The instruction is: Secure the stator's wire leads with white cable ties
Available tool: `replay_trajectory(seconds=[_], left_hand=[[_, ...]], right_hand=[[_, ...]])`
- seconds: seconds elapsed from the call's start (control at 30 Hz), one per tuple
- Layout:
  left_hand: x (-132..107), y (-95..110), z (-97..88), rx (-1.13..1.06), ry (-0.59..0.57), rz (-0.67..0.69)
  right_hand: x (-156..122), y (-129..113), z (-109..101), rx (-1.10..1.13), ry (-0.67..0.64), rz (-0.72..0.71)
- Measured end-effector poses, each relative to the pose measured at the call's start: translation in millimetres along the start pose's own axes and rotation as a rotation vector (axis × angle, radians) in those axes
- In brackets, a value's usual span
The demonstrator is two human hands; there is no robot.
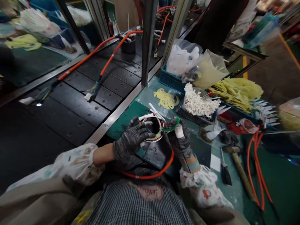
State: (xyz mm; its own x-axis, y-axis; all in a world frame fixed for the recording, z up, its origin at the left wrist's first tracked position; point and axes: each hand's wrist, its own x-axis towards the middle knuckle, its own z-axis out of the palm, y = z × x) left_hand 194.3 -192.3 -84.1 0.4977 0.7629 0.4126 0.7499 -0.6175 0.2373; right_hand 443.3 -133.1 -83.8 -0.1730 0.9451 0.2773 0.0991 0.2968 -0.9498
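A round motor stator (153, 136) with white sleeves and wires on top sits at the table's edge in front of me. My left hand (132, 139), in a grey glove, grips its near left side, with fingers laid over the rim. My right hand (181, 139), gloved too and with white wrapping on one finger, pinches a thin green curved piece (173, 125) at the stator's right side. I cannot make out whether this piece is a circuit board. An orange cable (161, 172) loops below the stator toward my lap. A thin dark strand runs down past my right wrist.
Yellow insulation sheets (166, 98) lie beyond the stator. Bins with white sleeves (199, 101) and yellow sheets (236, 92) stand at the right. Nearer are a hammer (241, 172), a screwdriver (225, 170) and orange cables (256, 168). A metal post (149, 43) rises beside the black conveyor (91, 106).
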Motion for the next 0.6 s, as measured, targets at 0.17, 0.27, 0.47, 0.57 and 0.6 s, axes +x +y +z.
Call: replay_trajectory(seconds=[0.17,0.27,0.47,0.57,0.6], left_hand=[[-16,13,12.8,0.251,0.241,-0.031],[-25,2,16.7,0.237,0.242,0.111],[-20,-27,-17.7,-0.285,0.302,0.279],[-3,-36,-34.1,-0.568,0.264,-0.004],[6,-40,-35.8,-0.613,0.266,-0.141]], right_hand=[[6,-32,1,-0.216,-0.316,-0.229],[12,-43,12,-0.506,-0.428,-0.395],[-2,-34,40,-1.01,-0.382,-0.619],[-13,-26,46,-1.034,-0.27,-0.646],[-14,-24,47,-1.024,-0.244,-0.642]])
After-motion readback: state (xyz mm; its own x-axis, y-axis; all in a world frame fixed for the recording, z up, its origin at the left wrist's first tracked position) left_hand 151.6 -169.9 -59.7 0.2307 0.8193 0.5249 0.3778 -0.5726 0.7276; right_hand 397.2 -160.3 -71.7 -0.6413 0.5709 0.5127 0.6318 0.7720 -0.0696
